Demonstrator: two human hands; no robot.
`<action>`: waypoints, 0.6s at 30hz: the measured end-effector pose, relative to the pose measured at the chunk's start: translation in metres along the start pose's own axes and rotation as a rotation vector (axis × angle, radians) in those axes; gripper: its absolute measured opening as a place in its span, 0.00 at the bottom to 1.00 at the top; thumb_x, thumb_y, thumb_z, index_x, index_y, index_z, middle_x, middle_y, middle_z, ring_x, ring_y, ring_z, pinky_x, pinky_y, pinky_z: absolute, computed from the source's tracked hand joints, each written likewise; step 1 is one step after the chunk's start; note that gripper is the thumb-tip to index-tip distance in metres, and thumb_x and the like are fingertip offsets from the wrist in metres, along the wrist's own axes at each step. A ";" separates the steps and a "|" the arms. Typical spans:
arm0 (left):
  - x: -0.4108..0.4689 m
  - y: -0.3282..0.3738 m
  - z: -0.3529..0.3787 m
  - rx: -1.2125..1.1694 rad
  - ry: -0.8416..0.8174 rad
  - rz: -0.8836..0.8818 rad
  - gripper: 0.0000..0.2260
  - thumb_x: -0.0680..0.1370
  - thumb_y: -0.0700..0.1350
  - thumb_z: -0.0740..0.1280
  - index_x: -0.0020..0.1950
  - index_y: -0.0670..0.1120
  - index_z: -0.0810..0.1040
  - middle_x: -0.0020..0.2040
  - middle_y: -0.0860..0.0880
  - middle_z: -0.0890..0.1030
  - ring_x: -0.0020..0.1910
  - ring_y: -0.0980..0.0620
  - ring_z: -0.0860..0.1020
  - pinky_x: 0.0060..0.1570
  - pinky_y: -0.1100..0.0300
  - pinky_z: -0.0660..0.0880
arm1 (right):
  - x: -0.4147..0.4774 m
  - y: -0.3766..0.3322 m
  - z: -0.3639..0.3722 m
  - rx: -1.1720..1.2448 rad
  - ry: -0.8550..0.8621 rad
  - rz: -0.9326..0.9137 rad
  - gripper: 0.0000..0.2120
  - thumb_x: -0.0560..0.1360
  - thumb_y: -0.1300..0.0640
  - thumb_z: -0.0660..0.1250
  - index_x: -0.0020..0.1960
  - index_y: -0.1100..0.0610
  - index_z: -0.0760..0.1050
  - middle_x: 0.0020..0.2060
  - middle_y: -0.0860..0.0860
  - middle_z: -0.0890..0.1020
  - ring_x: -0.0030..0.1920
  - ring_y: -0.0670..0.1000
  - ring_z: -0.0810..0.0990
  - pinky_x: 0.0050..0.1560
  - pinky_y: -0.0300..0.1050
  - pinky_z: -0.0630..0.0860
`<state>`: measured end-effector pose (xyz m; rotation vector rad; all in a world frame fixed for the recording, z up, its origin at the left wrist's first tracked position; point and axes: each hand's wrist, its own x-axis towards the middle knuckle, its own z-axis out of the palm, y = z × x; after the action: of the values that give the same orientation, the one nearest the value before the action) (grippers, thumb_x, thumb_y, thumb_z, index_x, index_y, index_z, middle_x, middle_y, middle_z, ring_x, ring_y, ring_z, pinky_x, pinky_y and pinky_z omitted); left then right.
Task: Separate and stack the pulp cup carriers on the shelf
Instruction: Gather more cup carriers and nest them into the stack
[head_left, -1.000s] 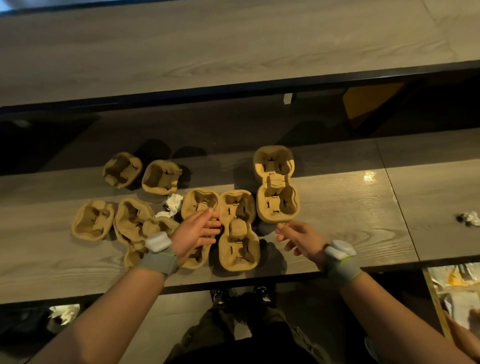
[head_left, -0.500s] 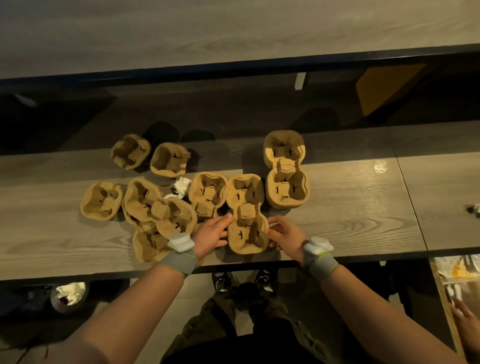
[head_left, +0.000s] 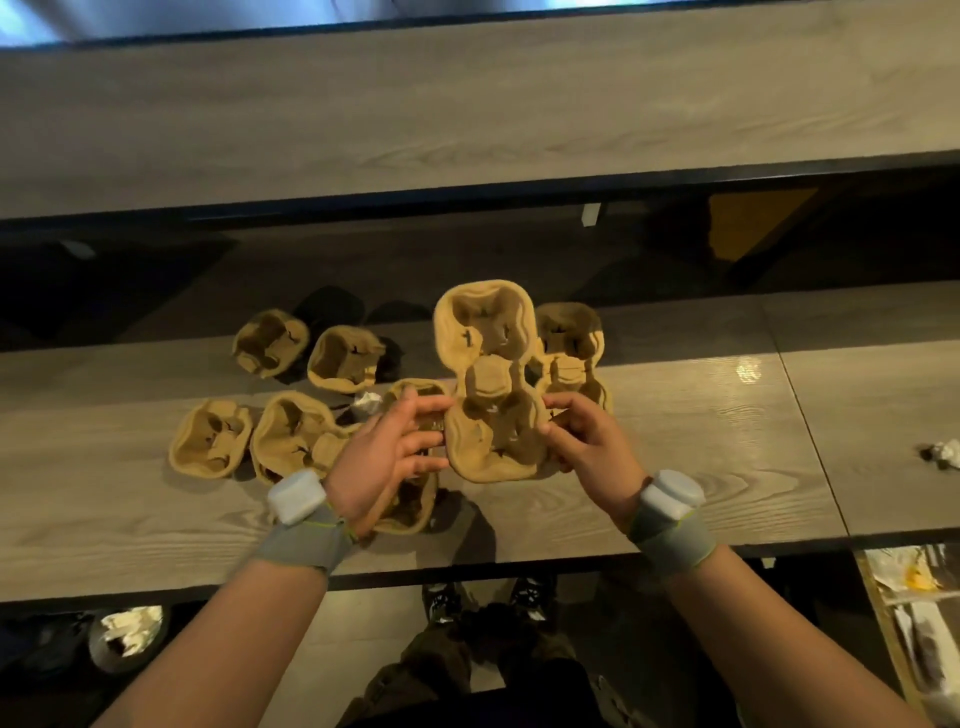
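Half a second before, the two-cup pulp carrier (head_left: 491, 395) lay flat on the shelf (head_left: 701, 447) with both hands at its sides; now it was lifted up off the wood and tipped toward the camera. The left hand (head_left: 384, 457) held its near cup on the 9 o'clock side, fingers (head_left: 423, 410) curled onto the rim. The right hand (head_left: 587, 447) held the same cup on the 3 o'clock side, thumb pressed on the edge. Both grips were closed on the carrier.

Just behind it, toward 1 o'clock, a second two-cup carrier (head_left: 571, 348) sat on the shelf, partly hidden. Under the left hand lay another carrier (head_left: 410, 499), mostly covered by the palm. Toward 9 o'clock a torn carrier (head_left: 296, 436) lay next to a single cup piece (head_left: 210, 441). Farther back, at 10 o'clock, two more single cup pieces (head_left: 270, 343) (head_left: 345, 358) sat side by side. A small white paper scrap (head_left: 366, 404) lay between the pieces, near the left fingertips.

Each wrist wore a grey band with a white block: the left band (head_left: 301, 514) and the right band (head_left: 672, 512). Far off at 3 o'clock, another crumpled white scrap (head_left: 943, 453) lay on the shelf.
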<state>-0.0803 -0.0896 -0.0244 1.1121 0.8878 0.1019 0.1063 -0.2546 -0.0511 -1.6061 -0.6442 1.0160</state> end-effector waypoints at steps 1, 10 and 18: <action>0.006 0.003 0.003 -0.015 -0.012 -0.001 0.22 0.81 0.62 0.54 0.63 0.51 0.79 0.59 0.51 0.83 0.56 0.53 0.82 0.49 0.56 0.80 | 0.001 -0.003 -0.004 0.019 0.013 0.008 0.11 0.79 0.63 0.65 0.61 0.59 0.76 0.44 0.55 0.83 0.39 0.44 0.81 0.37 0.34 0.75; 0.101 0.013 0.061 -0.001 -0.079 -0.094 0.31 0.78 0.68 0.50 0.66 0.49 0.76 0.69 0.45 0.75 0.65 0.41 0.75 0.52 0.52 0.77 | 0.038 0.009 -0.064 -0.079 0.294 0.095 0.09 0.80 0.57 0.64 0.58 0.48 0.77 0.42 0.50 0.83 0.39 0.44 0.82 0.32 0.32 0.75; 0.128 0.001 0.072 0.128 -0.058 -0.072 0.24 0.79 0.67 0.48 0.59 0.58 0.79 0.65 0.50 0.77 0.63 0.48 0.74 0.52 0.53 0.75 | 0.054 0.040 -0.074 -0.143 0.292 0.180 0.10 0.80 0.56 0.64 0.60 0.52 0.78 0.44 0.51 0.83 0.41 0.48 0.81 0.35 0.37 0.76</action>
<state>0.0529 -0.0801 -0.0854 1.1944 0.8909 -0.0472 0.1935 -0.2580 -0.1003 -1.9206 -0.3851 0.8541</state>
